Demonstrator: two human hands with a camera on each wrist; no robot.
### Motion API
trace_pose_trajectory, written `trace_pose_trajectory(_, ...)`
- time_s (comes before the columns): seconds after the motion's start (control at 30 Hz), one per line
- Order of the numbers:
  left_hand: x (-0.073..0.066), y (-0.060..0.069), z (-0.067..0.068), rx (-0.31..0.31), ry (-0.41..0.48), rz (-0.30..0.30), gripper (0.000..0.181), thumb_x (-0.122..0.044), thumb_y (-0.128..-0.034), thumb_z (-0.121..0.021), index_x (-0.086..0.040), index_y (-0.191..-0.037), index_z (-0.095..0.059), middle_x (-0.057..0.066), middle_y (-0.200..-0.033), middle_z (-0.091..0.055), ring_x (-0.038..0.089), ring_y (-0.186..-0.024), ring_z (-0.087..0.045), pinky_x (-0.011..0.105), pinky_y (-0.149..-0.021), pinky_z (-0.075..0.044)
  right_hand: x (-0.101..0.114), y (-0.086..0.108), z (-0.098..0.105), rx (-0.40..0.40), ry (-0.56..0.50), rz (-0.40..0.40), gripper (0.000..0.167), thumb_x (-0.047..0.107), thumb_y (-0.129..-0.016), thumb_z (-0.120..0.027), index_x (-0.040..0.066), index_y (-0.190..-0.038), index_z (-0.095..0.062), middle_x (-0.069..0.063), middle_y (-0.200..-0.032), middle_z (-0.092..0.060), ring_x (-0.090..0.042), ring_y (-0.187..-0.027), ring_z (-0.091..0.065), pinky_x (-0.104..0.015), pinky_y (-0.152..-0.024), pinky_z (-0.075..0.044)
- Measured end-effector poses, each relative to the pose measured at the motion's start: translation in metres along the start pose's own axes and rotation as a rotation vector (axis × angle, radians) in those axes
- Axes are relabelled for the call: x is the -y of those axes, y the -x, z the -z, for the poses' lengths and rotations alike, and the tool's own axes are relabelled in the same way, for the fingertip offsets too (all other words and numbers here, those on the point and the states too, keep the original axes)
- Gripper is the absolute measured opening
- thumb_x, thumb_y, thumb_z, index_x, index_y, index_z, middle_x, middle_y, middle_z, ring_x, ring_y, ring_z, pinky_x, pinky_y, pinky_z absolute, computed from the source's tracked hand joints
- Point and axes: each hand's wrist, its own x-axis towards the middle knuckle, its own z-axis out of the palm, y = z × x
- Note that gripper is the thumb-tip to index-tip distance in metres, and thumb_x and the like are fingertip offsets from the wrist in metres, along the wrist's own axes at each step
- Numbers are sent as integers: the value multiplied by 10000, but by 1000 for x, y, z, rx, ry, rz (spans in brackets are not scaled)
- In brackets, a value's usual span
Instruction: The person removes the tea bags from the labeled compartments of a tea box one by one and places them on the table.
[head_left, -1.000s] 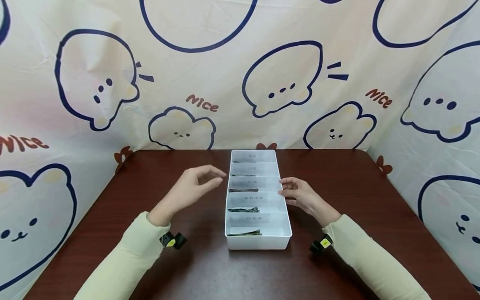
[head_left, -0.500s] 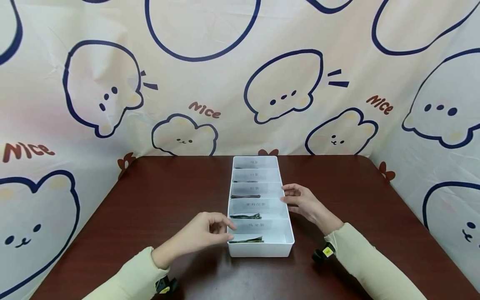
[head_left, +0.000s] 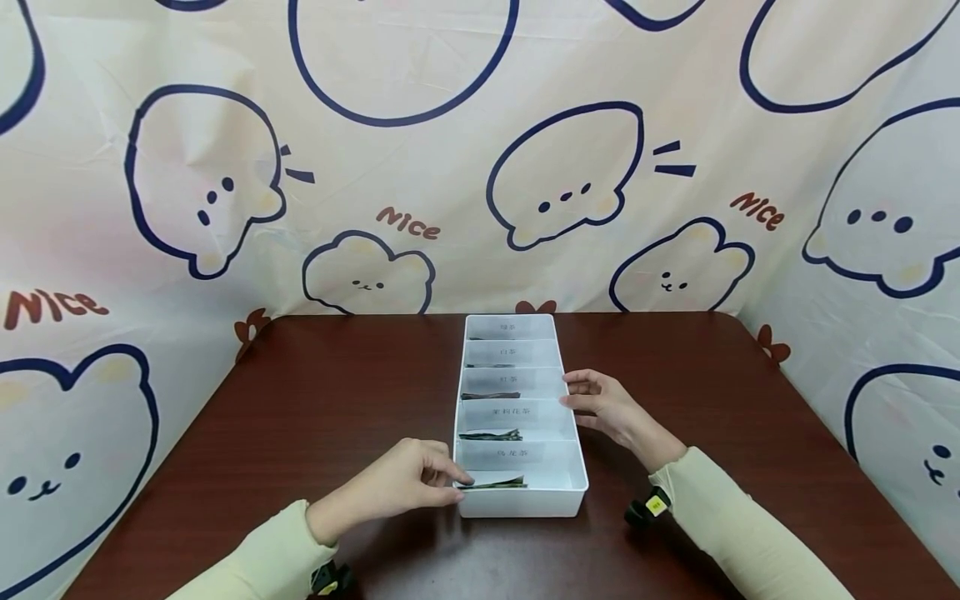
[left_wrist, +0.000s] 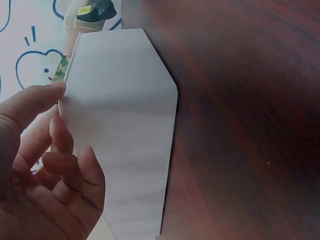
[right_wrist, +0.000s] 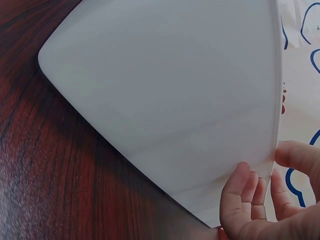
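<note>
A long white divided box [head_left: 523,504] stands on the table, its compartments labelled with names of teas. Several thin packets stand in it; a green one [head_left: 498,482] is in the nearest compartment, against the front wall. At the near left corner, my left hand [head_left: 401,483] straddles the rim, thumb outside and a fingertip over the inside by the green packet's left end. Whether that fingertip touches the packet is unclear. My right hand [head_left: 617,408] grips the right rim; in the right wrist view its thumb [right_wrist: 295,154] is on the edge and other fingers lie along the outer wall.
Dark brown wooden table [head_left: 337,375] surrounds the box. Behind and at the sides hangs a pale cloth [head_left: 450,167] with cartoon outlines. The sleeves carry small black wrist cameras, such as the right one [head_left: 647,506].
My left hand has come from beside the box's middle towards me, down to the near left corner and rim. My right hand stays on the right rim. The head view has shifted slightly.
</note>
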Motion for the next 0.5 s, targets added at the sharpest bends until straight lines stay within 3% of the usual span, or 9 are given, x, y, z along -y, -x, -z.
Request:
trace_pose_trajectory(0.23,-2,-1,-4,-18,-55,-58,91,-98,-834,-731,-141,-890,-789,-139,-713,-558,-61,-613,-461,150,-551,-438,-2,0,1,0,-9,-7,458,64,-893,-669,11,-1306,-478,-98,-1112,-521,-173,-930,-584,-368,-855,-544)
trace_pose_trajectory(0.5,-6,-2,-2,-86,-103,-73,93,-90,-765,-787,-178,-795,-780,-152,-686,-557,-57,-597,-483,161,-545,-462,-1,-1,2,4,-18,-5,459,68,-894,-675,17,-1304,-475,-69,-1092,-520,-169,-942,-575,-338,-829,-548)
